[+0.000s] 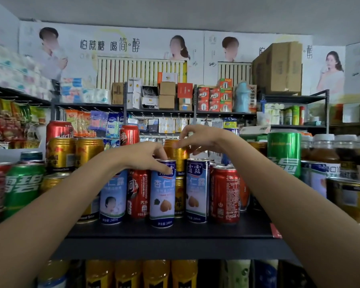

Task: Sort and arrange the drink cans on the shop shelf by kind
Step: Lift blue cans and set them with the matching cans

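Both bare forearms are reaching over the front edge of the dark shelf (175,231) into a mixed cluster of cans.

Left hand (142,155): fingers are curling down over the top rim of the front blue-and-white almond drink can (162,196), with the thumb lying against its upper label. It is gripping this can by the top. The can is standing upright near the shelf's front edge, at centre.

Right hand (197,140): fingers are bent loosely around the top of a raised gold can (176,152), which is sitting higher and behind the front row. Whether the fingers are actually clamping it or only touching it, I cannot tell; the picture is blurred there.

Surroundings, crowding the gripped can:
- A red cola can (138,194) is standing just to its left, slightly behind.
- Another almond can (112,200) is standing further left, partly hidden by the left forearm.
- A second gold can (179,196) is wedged behind, between the gripped can and a third almond can (196,190).
- A red Coca-Cola can (224,194) is standing just right of that.
- Green Sprite cans are standing at far left (23,188) and right (284,152).
- Stacked gold cans (75,152) are standing behind the left forearm.
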Action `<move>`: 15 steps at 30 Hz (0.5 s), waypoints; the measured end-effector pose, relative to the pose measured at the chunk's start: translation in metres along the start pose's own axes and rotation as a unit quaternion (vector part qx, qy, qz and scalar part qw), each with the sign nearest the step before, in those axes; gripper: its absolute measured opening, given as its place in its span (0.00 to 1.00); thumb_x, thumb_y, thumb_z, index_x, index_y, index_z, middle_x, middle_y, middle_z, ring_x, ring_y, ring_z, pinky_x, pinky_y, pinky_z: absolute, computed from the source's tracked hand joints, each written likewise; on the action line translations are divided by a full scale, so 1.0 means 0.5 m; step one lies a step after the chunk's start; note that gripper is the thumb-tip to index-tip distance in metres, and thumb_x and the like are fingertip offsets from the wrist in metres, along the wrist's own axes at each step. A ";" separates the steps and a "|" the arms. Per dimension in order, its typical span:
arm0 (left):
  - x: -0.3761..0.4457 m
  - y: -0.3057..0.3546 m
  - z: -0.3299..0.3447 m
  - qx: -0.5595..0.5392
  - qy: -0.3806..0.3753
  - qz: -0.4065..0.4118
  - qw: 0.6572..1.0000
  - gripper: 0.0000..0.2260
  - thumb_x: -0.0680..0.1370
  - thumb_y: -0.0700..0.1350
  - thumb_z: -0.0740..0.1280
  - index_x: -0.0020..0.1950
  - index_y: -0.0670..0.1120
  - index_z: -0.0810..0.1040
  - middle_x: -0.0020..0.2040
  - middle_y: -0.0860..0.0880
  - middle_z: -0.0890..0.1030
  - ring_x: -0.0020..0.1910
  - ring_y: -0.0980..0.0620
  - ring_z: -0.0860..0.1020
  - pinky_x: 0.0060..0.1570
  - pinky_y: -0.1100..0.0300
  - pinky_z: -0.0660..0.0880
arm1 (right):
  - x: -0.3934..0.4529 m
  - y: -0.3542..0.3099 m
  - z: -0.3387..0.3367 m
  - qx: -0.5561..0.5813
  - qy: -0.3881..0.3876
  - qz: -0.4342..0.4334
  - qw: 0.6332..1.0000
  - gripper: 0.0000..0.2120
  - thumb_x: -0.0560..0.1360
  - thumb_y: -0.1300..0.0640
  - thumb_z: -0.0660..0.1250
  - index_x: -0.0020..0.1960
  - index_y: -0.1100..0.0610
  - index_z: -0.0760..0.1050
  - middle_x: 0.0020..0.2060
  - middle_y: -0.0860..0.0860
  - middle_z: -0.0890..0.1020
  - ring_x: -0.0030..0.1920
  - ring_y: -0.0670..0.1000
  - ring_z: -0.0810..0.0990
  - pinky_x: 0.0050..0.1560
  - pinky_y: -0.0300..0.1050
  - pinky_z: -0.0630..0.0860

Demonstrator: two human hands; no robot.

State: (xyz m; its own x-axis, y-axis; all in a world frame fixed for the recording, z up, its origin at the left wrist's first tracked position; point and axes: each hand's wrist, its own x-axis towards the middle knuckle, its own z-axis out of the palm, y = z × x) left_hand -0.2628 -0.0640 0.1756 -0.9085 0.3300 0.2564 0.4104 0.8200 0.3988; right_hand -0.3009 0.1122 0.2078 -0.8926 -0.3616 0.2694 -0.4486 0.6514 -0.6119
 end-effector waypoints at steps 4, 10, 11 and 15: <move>-0.008 0.026 -0.006 0.031 0.144 0.040 0.988 0.24 0.71 0.55 0.69 0.64 0.50 0.67 0.64 0.53 0.68 0.63 0.52 0.67 0.58 0.58 0.66 | -0.031 0.019 -0.041 0.018 0.105 -0.035 0.994 0.11 0.74 0.55 0.69 0.54 0.56 0.74 0.56 0.53 0.75 0.48 0.51 0.76 0.50 0.46 0.74; 0.022 0.133 0.069 0.162 0.220 0.178 0.945 0.18 0.75 0.54 0.65 0.63 0.51 0.71 0.66 0.52 0.71 0.66 0.51 0.67 0.67 0.53 0.59 | -0.107 0.085 -0.113 -0.366 0.031 0.031 0.929 0.20 0.74 0.64 0.66 0.64 0.55 0.72 0.64 0.54 0.73 0.63 0.54 0.72 0.60 0.46 0.69; 0.033 0.146 0.084 0.193 0.196 0.186 0.943 0.18 0.76 0.55 0.64 0.63 0.51 0.71 0.65 0.52 0.72 0.65 0.51 0.68 0.67 0.54 0.57 | -0.106 0.099 -0.108 -0.398 -0.023 0.063 0.915 0.23 0.74 0.64 0.66 0.67 0.53 0.69 0.66 0.53 0.71 0.64 0.54 0.70 0.60 0.47 0.68; 0.064 0.175 0.125 0.274 0.099 0.186 0.938 0.19 0.76 0.59 0.62 0.63 0.52 0.73 0.59 0.53 0.77 0.59 0.51 0.72 0.67 0.52 0.54 | -0.076 0.143 -0.100 -0.473 -0.110 0.129 0.865 0.35 0.72 0.62 0.69 0.73 0.48 0.59 0.73 0.52 0.62 0.71 0.57 0.62 0.67 0.55 0.65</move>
State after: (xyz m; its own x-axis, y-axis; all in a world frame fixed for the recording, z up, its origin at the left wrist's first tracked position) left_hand -0.2610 0.0473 0.1638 -0.6559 0.5928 0.4674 0.5449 0.8003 -0.2502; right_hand -0.3014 0.2057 0.1911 -0.9850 -0.1724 0.0033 -0.1647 0.9462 0.2785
